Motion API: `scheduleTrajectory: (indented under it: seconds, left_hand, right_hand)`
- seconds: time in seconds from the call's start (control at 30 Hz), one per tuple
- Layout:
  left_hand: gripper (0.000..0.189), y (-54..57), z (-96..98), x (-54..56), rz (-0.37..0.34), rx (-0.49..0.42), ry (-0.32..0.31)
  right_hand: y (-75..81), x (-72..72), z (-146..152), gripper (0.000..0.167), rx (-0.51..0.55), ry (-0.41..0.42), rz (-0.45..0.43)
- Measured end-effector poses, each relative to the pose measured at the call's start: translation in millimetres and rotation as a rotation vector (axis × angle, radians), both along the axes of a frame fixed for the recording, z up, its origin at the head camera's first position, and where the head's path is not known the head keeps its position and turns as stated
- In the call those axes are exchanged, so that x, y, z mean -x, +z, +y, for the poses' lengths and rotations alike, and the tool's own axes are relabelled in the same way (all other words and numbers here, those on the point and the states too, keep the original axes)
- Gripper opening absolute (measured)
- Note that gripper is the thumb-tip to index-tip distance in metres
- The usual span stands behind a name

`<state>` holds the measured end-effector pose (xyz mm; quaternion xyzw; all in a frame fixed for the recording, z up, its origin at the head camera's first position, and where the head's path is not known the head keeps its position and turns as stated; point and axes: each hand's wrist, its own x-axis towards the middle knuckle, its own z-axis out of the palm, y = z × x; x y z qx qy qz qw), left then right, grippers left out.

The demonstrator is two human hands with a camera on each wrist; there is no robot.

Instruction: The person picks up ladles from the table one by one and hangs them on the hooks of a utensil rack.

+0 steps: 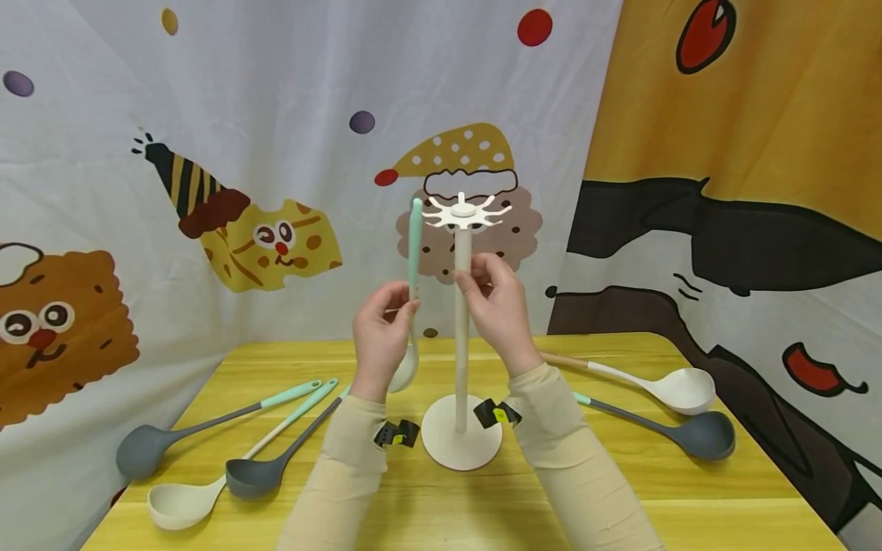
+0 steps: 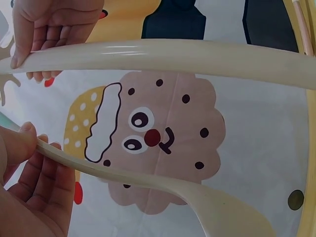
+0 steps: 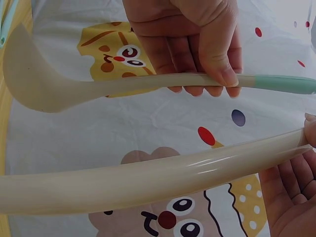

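Observation:
My left hand [image 1: 383,337] pinches a cream ladle [image 3: 64,94] between thumb and fingers, where its shaft meets the mint-green handle [image 1: 416,237]. The ladle hangs upright, bowl down, just left of a white utensil stand [image 1: 462,337]. My right hand [image 1: 499,306] grips the stand's pole [image 2: 187,58] below the top ring of hooks [image 1: 463,211]. In the head view the handle's tip is level with the hooks and beside the left ones; whether they touch I cannot tell. The round base [image 1: 448,450] sits on the table.
On the table's left lie a grey ladle [image 1: 141,453] with a mint handle, a cream ladle [image 1: 181,505] and another grey ladle [image 1: 255,478]. To the right are a white ladle [image 1: 685,390] with a wooden-coloured handle and a grey ladle [image 1: 706,436]. A printed curtain [image 1: 289,153] hangs behind.

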<state>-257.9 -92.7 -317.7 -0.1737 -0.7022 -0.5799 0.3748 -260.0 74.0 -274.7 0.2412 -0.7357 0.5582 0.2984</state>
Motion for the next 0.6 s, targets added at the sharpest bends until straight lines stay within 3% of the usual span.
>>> scheduleTrajectory:
  seconds: [0.6]
  left_hand:
    - [0.009, -4.9, 9.1, 0.6, -0.001, 0.002, -0.039]
  right_hand:
    - [-0.6, 0.0, 0.3, 0.016, -0.009, -0.006, 0.021]
